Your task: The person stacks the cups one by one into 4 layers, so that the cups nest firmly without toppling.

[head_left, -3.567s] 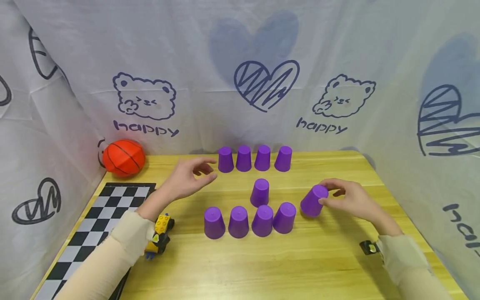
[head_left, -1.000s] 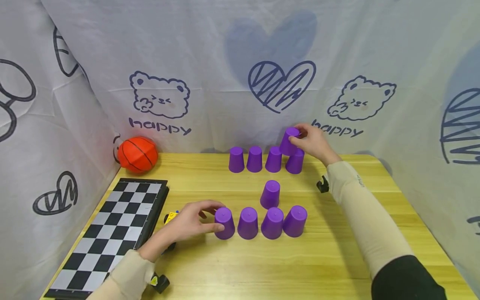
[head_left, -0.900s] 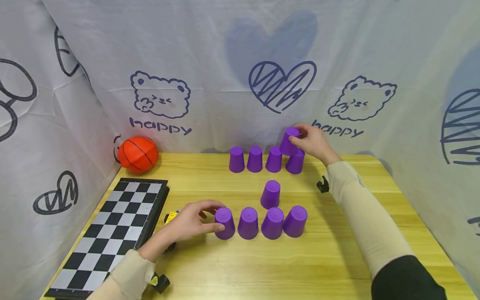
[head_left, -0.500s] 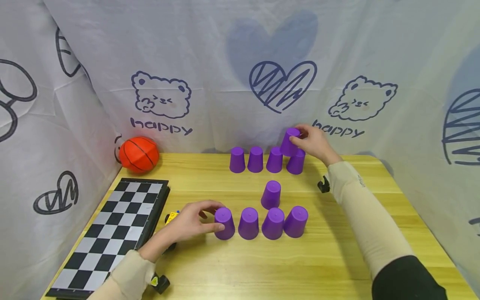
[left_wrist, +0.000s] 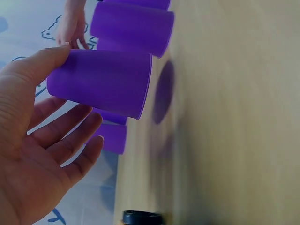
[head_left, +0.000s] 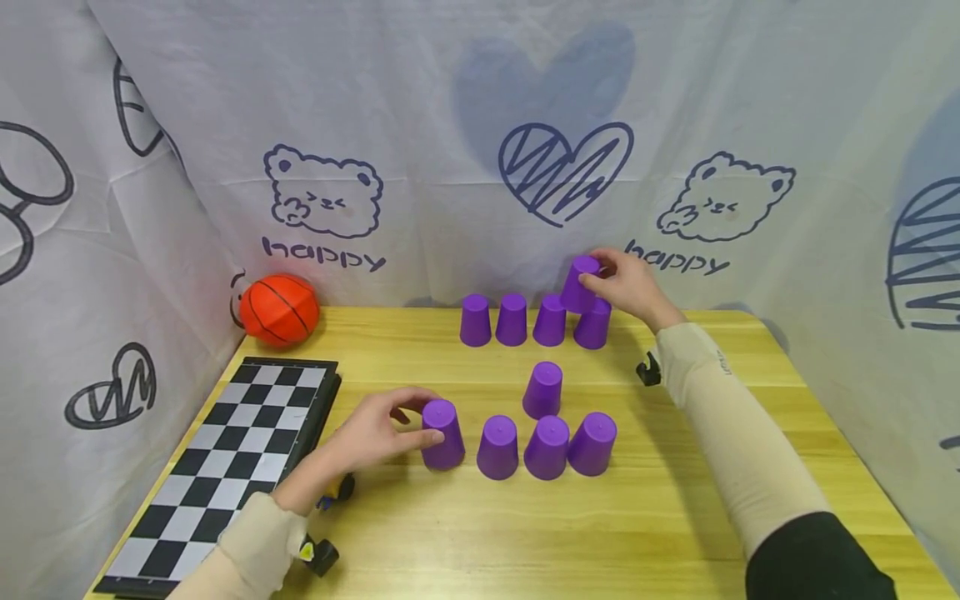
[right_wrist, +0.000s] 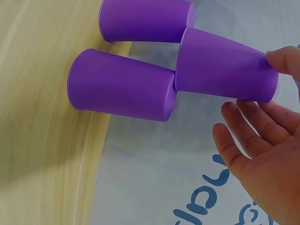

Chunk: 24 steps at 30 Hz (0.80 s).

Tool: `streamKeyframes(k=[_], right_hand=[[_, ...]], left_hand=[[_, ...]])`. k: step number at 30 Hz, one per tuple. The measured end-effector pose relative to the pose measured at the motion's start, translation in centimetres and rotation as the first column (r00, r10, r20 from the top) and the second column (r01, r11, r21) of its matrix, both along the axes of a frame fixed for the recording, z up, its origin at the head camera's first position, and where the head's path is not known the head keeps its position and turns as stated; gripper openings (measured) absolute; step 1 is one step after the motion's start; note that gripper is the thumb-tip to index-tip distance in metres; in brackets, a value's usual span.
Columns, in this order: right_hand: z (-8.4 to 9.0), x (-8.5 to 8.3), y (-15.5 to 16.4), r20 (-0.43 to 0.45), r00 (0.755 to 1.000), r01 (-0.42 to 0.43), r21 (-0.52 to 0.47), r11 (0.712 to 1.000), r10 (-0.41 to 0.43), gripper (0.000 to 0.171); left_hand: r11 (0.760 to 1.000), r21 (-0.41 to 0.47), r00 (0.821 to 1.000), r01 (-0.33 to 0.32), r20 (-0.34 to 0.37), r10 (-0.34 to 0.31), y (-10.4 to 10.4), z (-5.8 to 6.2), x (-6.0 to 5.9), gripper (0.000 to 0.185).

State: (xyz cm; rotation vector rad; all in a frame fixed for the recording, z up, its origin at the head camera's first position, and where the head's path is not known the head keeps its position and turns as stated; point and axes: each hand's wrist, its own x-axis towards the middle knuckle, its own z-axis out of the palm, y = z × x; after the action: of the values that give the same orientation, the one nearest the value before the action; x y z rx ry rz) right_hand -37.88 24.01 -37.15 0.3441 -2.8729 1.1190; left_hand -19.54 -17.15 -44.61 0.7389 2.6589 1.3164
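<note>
Pinched between thumb and fingers of my left hand [head_left: 378, 429] is an upside-down purple cup [head_left: 442, 435]. In the left wrist view this left-hand cup [left_wrist: 101, 82] hangs just above the table, with its shadow beside the rim. My right hand [head_left: 628, 283] grips another purple cup [head_left: 579, 285] near its base. Its rim rests across the two rightmost cups of the back row, which the right wrist view shows as a lower cup [right_wrist: 122, 86] and an upper cup [right_wrist: 147, 21]. Three cups [head_left: 547, 447] stand in the front row, and a single cup [head_left: 542, 390] stands behind them.
Two more back-row cups [head_left: 476, 320] stand left of the stacked pair. A checkered board [head_left: 217, 467] lies on the left of the wooden table [head_left: 600, 533], with a red ball [head_left: 280, 310] behind it. A toy block piece [head_left: 341, 487] is partly hidden beneath my left forearm. A printed curtain [head_left: 420, 100] encloses the table.
My right hand has carried its cup from the table's right side onto the back row and holds it there. My left hand has reached the leftmost front cup and just lifted it slightly.
</note>
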Motion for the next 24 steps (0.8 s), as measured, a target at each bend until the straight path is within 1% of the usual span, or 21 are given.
streamKeyframes(k=[5, 9, 14, 17, 21, 24], right_hand=[[0.1, 0.3, 0.2, 0.007, 1.0, -0.002, -0.015, 1.0, 0.002, 0.066], [0.3, 0.6, 0.5, 0.0, 1.0, -0.003, -0.017, 1.0, 0.003, 0.071], [0.4, 1.0, 1.1, 0.004, 1.0, -0.019, -0.014, 1.0, 0.019, 0.075], [0.5, 1.4, 1.4, -0.005, 1.0, -0.003, -0.031, 1.0, 0.003, 0.078], [0.8, 2.6, 2.3, -0.04, 0.999, 0.031, -0.053, 0.998, -0.033, 0.081], [1.1, 3.6, 2.9, -0.056, 0.998, 0.038, -0.046, 0.998, -0.041, 0.083]], left_hand=[[0.999, 0.034, 0.998, -0.033, -0.056, 0.035, -0.4, 0.9, -0.8, 0.045], [0.997, 0.063, 0.995, -0.054, -0.083, 0.06, -0.6, 1.7, -1.6, 0.046], [0.994, 0.073, 0.993, -0.084, -0.073, 0.089, -0.5, 2.9, -2.5, 0.049], [0.991, 0.078, 0.991, -0.106, -0.069, 0.111, -0.4, 3.6, -3.2, 0.05], [0.987, 0.089, 0.988, -0.132, -0.072, 0.138, -0.2, 4.6, -4.5, 0.05], [0.983, 0.108, 0.984, -0.151, -0.079, 0.16, -0.1, 5.4, -5.7, 0.05]])
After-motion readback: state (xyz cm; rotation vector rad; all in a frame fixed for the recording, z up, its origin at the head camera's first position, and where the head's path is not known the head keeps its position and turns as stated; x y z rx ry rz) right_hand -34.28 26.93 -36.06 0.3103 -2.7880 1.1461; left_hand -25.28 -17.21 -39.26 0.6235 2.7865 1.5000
